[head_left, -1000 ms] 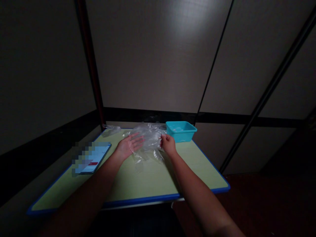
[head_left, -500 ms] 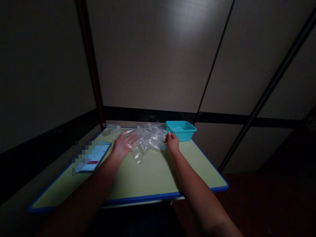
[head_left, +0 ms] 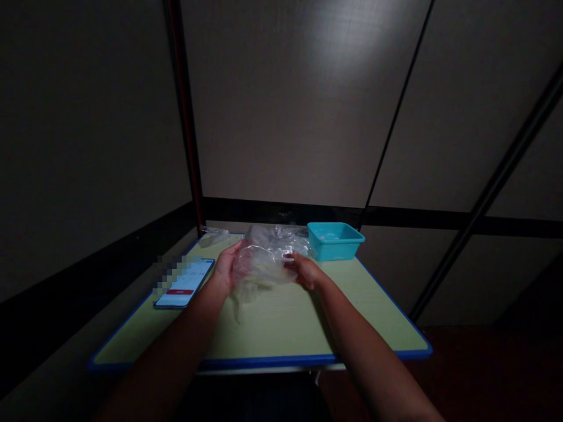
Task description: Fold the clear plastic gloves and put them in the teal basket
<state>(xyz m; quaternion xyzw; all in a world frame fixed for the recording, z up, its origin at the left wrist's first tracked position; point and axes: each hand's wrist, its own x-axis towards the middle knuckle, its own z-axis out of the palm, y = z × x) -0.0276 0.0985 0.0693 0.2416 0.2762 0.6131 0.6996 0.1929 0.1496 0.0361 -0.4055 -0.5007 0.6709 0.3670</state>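
Observation:
Crumpled clear plastic [head_left: 266, 255] is bunched between my two hands over the far half of the table. My left hand [head_left: 227, 266] is at its left side, with the fingers partly behind the plastic and the thumb up. My right hand [head_left: 303, 269] is at the right side, its fingers curved and apart against the plastic. A thin flap of the plastic hangs toward me near the left hand. Whether the fingers grip any of it firmly is hard to tell.
A turquoise basket [head_left: 336, 251] stands at the table's back right corner. Another piece of clear plastic [head_left: 214, 236] lies at the back left. A lit phone [head_left: 187, 286] rests at the left edge. The table [head_left: 281, 328] has a blue rim, with wall panels behind.
My left hand has turned from palm up to the side of the plastic. My right hand has opened from a pinch. The plastic is more gathered, and the whole view has shifted slightly.

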